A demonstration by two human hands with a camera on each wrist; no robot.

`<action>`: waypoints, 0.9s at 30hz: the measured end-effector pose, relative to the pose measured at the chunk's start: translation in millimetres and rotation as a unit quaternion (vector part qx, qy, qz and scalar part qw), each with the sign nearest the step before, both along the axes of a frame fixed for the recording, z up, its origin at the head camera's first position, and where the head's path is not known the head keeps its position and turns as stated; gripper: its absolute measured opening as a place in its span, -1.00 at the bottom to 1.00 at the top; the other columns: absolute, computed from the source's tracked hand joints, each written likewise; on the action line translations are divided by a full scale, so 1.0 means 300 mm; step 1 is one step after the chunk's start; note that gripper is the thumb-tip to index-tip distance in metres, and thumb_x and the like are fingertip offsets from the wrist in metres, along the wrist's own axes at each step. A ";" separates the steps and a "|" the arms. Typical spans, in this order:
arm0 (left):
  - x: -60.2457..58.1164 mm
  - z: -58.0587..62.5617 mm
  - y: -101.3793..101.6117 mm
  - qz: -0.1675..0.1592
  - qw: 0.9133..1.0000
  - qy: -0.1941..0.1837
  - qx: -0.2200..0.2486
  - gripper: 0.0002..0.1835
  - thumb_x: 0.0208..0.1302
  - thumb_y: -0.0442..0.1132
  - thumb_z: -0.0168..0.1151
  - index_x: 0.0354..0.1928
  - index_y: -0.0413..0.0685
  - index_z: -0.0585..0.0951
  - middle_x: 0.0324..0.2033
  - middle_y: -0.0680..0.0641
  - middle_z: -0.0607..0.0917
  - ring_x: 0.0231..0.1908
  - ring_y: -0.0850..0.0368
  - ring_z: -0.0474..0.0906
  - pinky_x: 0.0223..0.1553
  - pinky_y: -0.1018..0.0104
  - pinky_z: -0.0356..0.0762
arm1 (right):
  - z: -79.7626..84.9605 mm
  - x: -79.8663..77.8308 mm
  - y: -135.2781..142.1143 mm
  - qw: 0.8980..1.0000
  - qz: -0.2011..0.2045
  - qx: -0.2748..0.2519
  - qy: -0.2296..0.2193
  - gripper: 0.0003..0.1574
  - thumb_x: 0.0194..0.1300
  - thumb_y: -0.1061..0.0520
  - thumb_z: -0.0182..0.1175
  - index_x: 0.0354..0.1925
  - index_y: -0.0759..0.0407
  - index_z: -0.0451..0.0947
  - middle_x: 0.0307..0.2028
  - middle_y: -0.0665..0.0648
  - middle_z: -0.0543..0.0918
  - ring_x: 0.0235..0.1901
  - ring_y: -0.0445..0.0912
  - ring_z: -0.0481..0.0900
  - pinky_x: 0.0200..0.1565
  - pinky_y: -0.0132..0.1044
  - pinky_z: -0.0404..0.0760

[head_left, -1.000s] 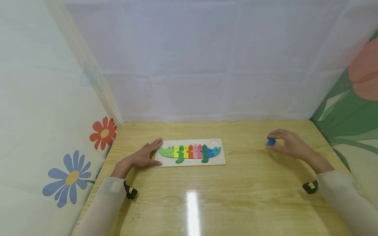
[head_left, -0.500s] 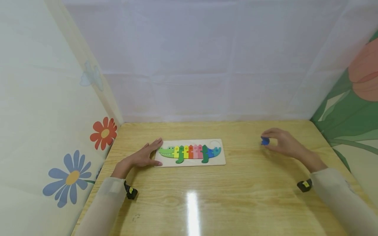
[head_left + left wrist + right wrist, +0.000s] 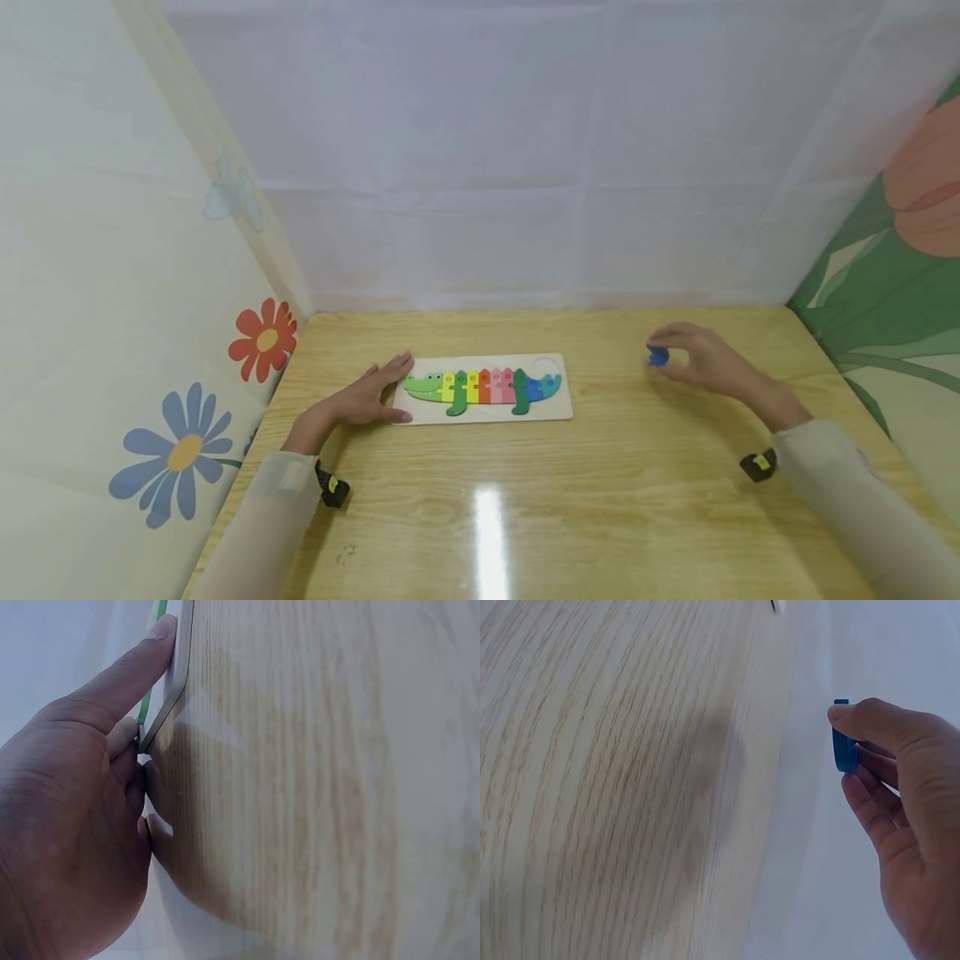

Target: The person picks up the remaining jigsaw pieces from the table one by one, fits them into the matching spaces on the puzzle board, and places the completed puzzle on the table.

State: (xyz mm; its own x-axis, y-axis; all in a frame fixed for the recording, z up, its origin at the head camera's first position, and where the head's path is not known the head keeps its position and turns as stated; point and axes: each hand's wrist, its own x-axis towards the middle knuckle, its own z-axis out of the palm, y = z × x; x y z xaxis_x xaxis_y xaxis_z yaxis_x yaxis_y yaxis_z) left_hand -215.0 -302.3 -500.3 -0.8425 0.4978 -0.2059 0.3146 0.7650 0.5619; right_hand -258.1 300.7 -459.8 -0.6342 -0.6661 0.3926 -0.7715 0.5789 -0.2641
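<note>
A pale wooden puzzle board (image 3: 558, 408) lies on the table, bearing a crocodile of coloured pieces (image 3: 484, 385). Its head is green, its body runs through yellow, red and pink, and the tail is blue. A bare curled outline (image 3: 546, 363) shows at the tail's tip. My left hand (image 3: 367, 396) rests at the board's left end, thumb and fingers spread straight, with fingertips on the near and far corners. Off to the right, above the table, my right hand (image 3: 701, 358) pinches a small blue puzzle piece (image 3: 844, 742) between thumb and fingers.
The wood-grain table (image 3: 615, 517) reaches back to a white cloth wall (image 3: 480, 167). Flower-printed cloth (image 3: 172, 450) stands along the left side, and another printed sheet (image 3: 900, 325) along the right. Both wrists carry small black cameras (image 3: 758, 465).
My right hand has moved left toward the board, carrying the blue puzzle piece. The left hand and the board have stayed in place.
</note>
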 end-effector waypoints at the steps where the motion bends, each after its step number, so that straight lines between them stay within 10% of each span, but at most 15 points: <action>1: 0.000 0.000 0.000 -0.001 1.000 0.000 0.001 0.16 0.35 0.10 0.47 0.69 -0.23 -0.04 0.69 -0.28 -0.13 0.67 -0.29 -0.25 0.58 -0.39 -0.35 | -0.001 -0.001 -0.005 1.000 0.002 -0.001 -0.002 -0.43 -0.04 0.41 0.63 0.00 0.42 0.74 -0.01 0.36 0.75 -0.02 0.30 0.71 -0.01 0.25 0.70; 27: 0.003 0.007 0.002 -0.002 1.000 0.005 0.002 0.14 0.36 0.05 0.47 0.68 -0.26 -0.03 0.69 -0.29 -0.13 0.67 -0.29 -0.25 0.58 -0.39 -0.35 | -0.033 -0.041 -0.127 0.998 0.059 -0.023 0.013 -0.44 -0.07 0.46 0.62 -0.02 0.43 0.74 -0.01 0.36 0.76 -0.01 0.27 0.72 0.01 0.20 0.72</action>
